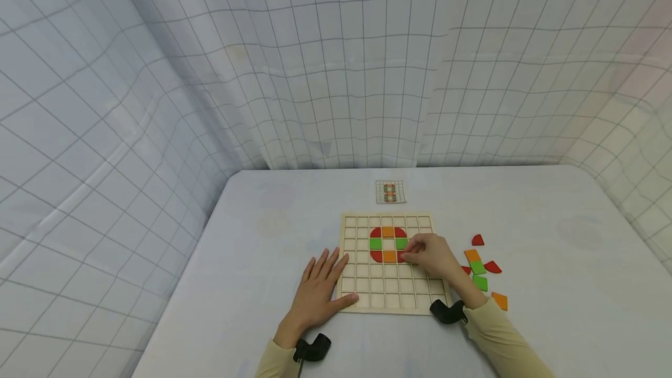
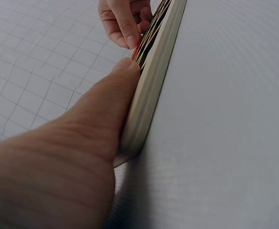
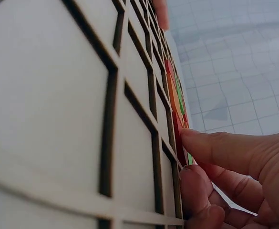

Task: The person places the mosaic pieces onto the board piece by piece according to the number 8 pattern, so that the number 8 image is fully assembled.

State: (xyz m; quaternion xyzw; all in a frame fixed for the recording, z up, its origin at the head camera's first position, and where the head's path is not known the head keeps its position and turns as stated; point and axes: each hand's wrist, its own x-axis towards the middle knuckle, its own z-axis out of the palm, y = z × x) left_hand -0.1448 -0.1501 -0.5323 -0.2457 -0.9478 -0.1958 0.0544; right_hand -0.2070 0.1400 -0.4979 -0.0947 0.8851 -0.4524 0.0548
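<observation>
A wooden grid board [image 1: 385,303] lies on the table, with red quarter-round, orange square and green square tiles set in a ring around one bare cell. My right hand [image 1: 431,254] pinches the red quarter-round tile [image 1: 401,257] at the ring's lower right corner. In the right wrist view the thumb meets that red tile [image 3: 178,143] low at the grid; the fingers are curled beneath. My left hand [image 1: 317,291] lies spread at the board's left edge, fingertips and thumb touching the frame. Seen from the left wrist, its thumb [image 2: 125,67] rests on the board's rim [image 2: 151,95].
A small pattern card [image 1: 391,192] lies behind the board. Loose tiles are scattered at the right, among them a red quarter-round [image 1: 478,240], a green square [image 1: 480,283] and an orange square [image 1: 500,301]. Gridded white curtains [image 1: 341,74] stand around the table.
</observation>
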